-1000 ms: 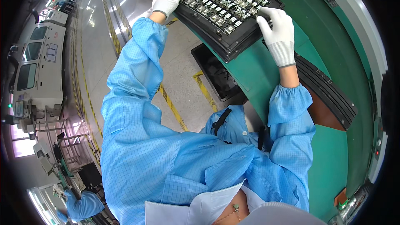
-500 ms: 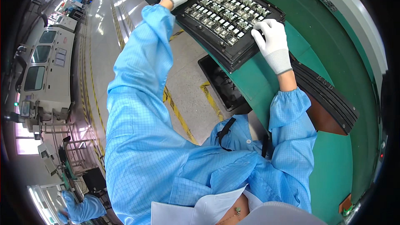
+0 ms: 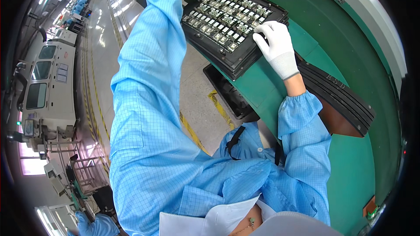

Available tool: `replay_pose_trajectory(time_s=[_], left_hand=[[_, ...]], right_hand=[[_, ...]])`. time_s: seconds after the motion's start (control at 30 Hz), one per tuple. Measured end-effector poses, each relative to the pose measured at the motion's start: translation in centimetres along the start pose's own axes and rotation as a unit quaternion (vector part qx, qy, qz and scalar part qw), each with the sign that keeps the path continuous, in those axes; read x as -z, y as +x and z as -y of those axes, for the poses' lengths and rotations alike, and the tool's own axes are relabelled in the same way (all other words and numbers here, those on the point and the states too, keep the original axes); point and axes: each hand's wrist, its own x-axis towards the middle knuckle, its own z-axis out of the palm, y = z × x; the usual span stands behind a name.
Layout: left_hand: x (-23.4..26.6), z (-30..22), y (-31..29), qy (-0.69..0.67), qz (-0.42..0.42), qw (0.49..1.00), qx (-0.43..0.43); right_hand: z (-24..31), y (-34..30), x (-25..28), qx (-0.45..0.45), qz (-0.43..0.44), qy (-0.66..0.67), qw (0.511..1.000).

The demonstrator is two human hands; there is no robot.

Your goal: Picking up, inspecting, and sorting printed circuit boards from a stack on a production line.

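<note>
tray (image 3: 236,59) near lettered strips (image 3: 339,98) (embossed, perhaps)

From the wearer's head, one wide fisheye looks steeply down, the blue checked smock (image 3: 162,148) near, the black circuit-board tray (image 3: 232,63) far, grey floor (image 3: 99,57) left, green workbench (image 3: 350,170) right

From where I stand, the counter (image 3: 270,92) has a smooth green top running alongside the wearer. Toward its far end lies a broad black tray (image 3: 234,62), flat and close to the counter's edge; its side looks layered, but I can't tell how many pieces make it up. Nearer the wearer sits a long, ridged black piece (image 3: 334,88) with a brown side, green surface showing around it.
</note>
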Motion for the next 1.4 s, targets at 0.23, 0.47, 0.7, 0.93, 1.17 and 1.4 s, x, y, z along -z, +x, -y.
replay_pose_trajectory(time_s=[0.23,0.47,0.7,0.93,1.17,1.4], left_hand=[[-3.6,-4.6,6.6,0.141,-0.102,0.982,-0.077],[-1.8,-5.9,6.6,0.085,-0.143,0.961,-0.221],[-4.2,-4.6,10.2,0.29,-0.171,0.936,-0.102],[0.4,-13.1,5.0,0.107,0.006,0.946,-0.305],[-0.5,-13.9,5.0,0.135,-0.064,0.944,-0.294],[-0.5,-17.2,4.9,0.11,0.008,0.951,-0.289]], right_hand=[[-0.1,-0.1,0.1,-0.016,0.024,-0.007,1.0],[-0.1,-0.5,0.1,-0.033,0.007,-0.017,0.999],[0.3,-0.1,0.1,-0.014,0.006,-0.006,1.0],[-0.2,-0.3,0.0,-0.01,-0.021,-0.012,1.0],[0.0,-0.1,0.0,-0.007,-0.011,-0.01,1.0],[0.0,-0.3,0.2,-0.008,-0.008,-0.018,1.0]])
